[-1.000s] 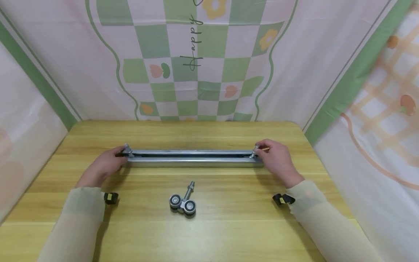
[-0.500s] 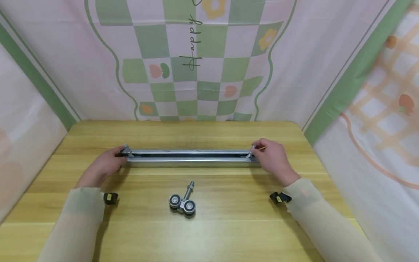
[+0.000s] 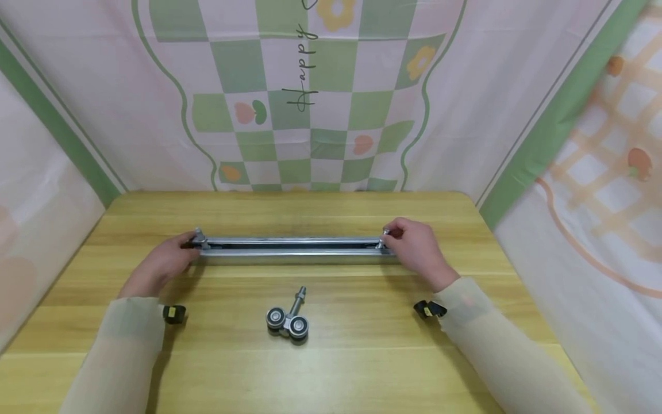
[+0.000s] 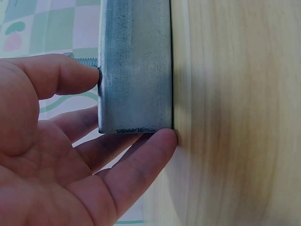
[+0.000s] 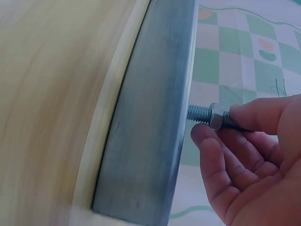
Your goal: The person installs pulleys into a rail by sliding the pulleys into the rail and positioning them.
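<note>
A long steel track rail (image 3: pixel 300 258) lies across the table, its slot facing up. My left hand (image 3: pixel 168 259) holds the rail's left end, the thumb on its upper edge and the fingers about the end face. Beside that thumb a threaded bolt (image 4: pixel 86 61) stands out of the slot. Near the other end, my right hand (image 3: pixel 416 246) pinches a second upright bolt with a hex nut (image 5: pixel 216 116) on it. Whatever these bolts carry inside the rail is hidden. In front of the rail lies a loose roller trolley (image 3: pixel 288 322) with black-rimmed wheels and a bolt stem.
The wooden table (image 3: pixel 341 368) reaches back to a checked fabric curtain (image 3: pixel 331 115). More fabric hangs at the left and right sides. A small black wrist camera (image 3: pixel 174 314) sits by the left cuff, another black camera (image 3: pixel 430 309) by the right one.
My right hand has moved left along the rail, and the bolt it pinches has slid left with it. The left hand, the rail and the loose roller trolley have stayed in place.
</note>
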The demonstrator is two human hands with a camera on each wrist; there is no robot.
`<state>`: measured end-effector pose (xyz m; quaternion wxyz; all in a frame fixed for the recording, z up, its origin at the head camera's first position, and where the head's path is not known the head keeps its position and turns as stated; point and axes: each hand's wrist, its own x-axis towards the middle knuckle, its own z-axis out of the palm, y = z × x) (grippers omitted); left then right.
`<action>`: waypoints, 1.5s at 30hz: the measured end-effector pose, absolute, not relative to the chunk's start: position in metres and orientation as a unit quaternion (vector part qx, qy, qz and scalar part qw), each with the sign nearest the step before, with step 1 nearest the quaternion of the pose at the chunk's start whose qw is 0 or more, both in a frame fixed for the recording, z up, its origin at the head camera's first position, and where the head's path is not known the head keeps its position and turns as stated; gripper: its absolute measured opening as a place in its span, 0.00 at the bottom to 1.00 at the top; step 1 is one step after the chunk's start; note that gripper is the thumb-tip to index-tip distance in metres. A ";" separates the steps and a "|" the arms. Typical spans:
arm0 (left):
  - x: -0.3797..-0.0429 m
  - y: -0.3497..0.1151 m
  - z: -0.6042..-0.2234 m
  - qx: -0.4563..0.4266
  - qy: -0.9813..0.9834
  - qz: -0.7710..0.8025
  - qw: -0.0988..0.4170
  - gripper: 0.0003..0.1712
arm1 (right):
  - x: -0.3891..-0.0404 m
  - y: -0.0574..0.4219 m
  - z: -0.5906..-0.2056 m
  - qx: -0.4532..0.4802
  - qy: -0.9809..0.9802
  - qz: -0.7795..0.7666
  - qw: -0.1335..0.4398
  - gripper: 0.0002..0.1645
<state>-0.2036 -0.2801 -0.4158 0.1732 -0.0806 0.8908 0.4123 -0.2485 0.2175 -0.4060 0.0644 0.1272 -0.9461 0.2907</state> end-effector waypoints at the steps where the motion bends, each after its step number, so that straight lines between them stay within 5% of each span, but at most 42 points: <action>1: -0.203 -0.280 -0.416 -0.080 0.891 0.412 0.173 0.40 | -0.249 0.215 -0.406 0.129 -0.947 0.288 0.065 0.10; 45: -0.203 -0.280 -0.416 -0.077 0.888 0.419 0.173 0.40 | -0.253 0.148 -0.397 0.184 -0.948 0.259 0.010 0.08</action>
